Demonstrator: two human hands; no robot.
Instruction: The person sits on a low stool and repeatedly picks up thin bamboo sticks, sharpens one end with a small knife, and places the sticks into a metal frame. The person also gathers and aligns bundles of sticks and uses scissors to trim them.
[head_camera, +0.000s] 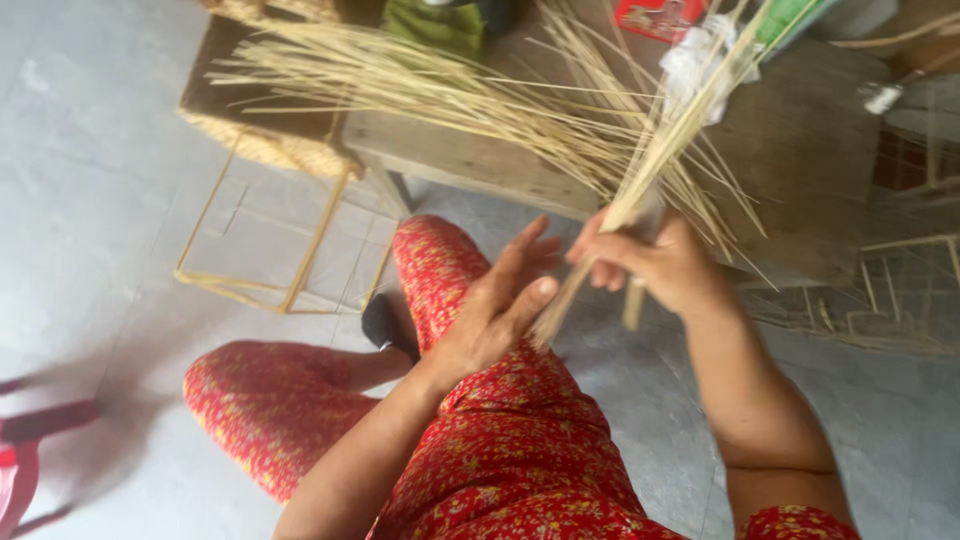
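The fingers of the right hand (655, 265) were curled tight around a bundle of thin, pale yellow bamboo strips (640, 185), gripping it near its lower end, with the cut ends poking out below the fist. The left hand (495, 305) was spread flat, fingers straight and slightly apart, its palm turned toward the bundle and its fingertips touching or just short of the lower ends; the blur left that unclear.

Above the right fist the strips fanned outward, crossing a weathered grey wooden bench (800, 140) that stood just beyond the hands. More loose pale strips (400, 80) lay along the left part of the bench. A crumpled white cloth or plastic scrap (695, 60) sat on the bench behind the bundle, with a red printed packet (660, 18) at the far edge.

Left of the bench, a bare square frame of yellow bamboo sticks (285, 250) stood on the grey tiled floor (90, 180), below a woven straw-coloured basket (270, 145). Right of the bench, further bamboo frames (900, 290) lay against the floor.

The person sat before the bench in red, yellow-flowered trousers (500, 440).
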